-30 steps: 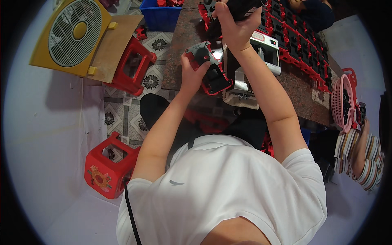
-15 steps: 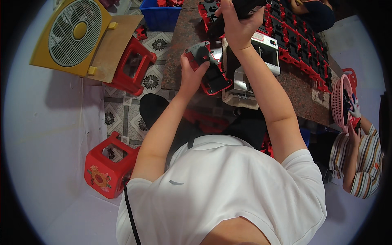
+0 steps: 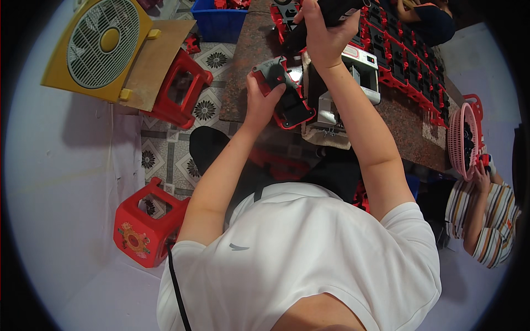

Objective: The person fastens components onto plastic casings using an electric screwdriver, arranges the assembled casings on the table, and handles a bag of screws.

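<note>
My left hand (image 3: 264, 102) is closed on a red, grey and black plastic housing (image 3: 295, 107) at the near edge of the table, thumb on top and fingers along its left side. Up and to the right, my right hand (image 3: 329, 38) grips a black electric screwdriver (image 3: 337, 12), whose dark front end slants down and left above the housing. Its tip is hard to make out. Just right of the housing stands a white box-shaped machine (image 3: 361, 71) with an open front, partly hidden by my right forearm.
Rows of red and black housings (image 3: 406, 60) cover the speckled stone table (image 3: 397, 118) at right. A pink basket (image 3: 455, 140) stands by its right end, beside a person in a striped shirt (image 3: 488, 215). Left are red stools (image 3: 138, 234), a yellow fan (image 3: 102, 44) and a blue bin (image 3: 221, 25).
Both my hands keep their grips, nearly unmoved. At right, the other person's gloved hand has drawn back from the pink basket toward the red piece in their other hand.
</note>
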Motion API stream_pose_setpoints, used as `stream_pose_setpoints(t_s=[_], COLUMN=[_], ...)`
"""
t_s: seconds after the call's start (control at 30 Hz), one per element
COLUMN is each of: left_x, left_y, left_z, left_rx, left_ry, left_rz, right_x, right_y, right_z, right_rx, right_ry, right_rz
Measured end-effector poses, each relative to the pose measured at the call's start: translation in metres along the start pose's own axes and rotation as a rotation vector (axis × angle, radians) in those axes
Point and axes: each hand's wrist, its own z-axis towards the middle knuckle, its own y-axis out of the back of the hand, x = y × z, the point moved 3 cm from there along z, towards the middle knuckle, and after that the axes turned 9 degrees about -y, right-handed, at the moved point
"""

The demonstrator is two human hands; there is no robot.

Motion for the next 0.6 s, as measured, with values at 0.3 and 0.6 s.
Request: stream_pose_setpoints(t_s=[0.3,0.6], left_x=[-0.003,0.001], left_y=[0.000,0.000], left_z=[0.000,0.001], left_rx=[0.031,0.024], left_ry=[0.109,0.112], left_rz=[-0.079,-0.150], right_x=[0.002,-0.004], right_y=[0.004,-0.001], right_z=[0.001,-0.001], right_rx=[0.150,0.133], right_ry=[0.081,0.036], right_rz=[-0.138,-0.124])
